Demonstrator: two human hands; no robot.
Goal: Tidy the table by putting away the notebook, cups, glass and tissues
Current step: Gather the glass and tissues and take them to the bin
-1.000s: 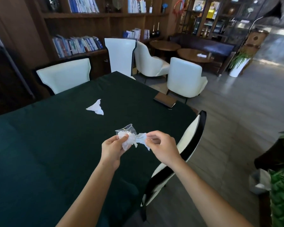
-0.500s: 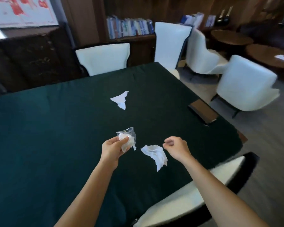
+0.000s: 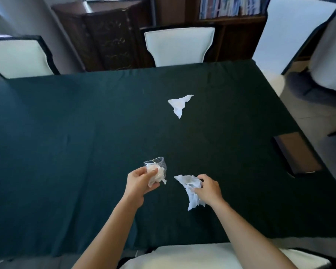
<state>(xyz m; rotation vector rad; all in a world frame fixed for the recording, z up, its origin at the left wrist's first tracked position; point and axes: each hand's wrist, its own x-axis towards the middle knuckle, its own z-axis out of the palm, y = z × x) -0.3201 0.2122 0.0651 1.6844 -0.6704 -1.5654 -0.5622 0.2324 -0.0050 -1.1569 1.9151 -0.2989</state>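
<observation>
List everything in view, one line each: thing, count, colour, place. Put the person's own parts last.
Clear crumpled plastic cup: one, transparent, stuffed with tissue, in the left hand.
Crumpled white tissue: one, white, in the right hand.
Folded white tissue: one, white, lying mid-table.
Brown notebook: one, brown, right table edge.
Dark green tablecloth: one, covering the table.
White chairs: at least four, around the table.
Dark wooden cabinet: one, behind the table.
Books: a row, mixed colours, shelf at the back.
Left hand: one, gripping the cup.
Right hand: one, gripping the tissue.
</observation>
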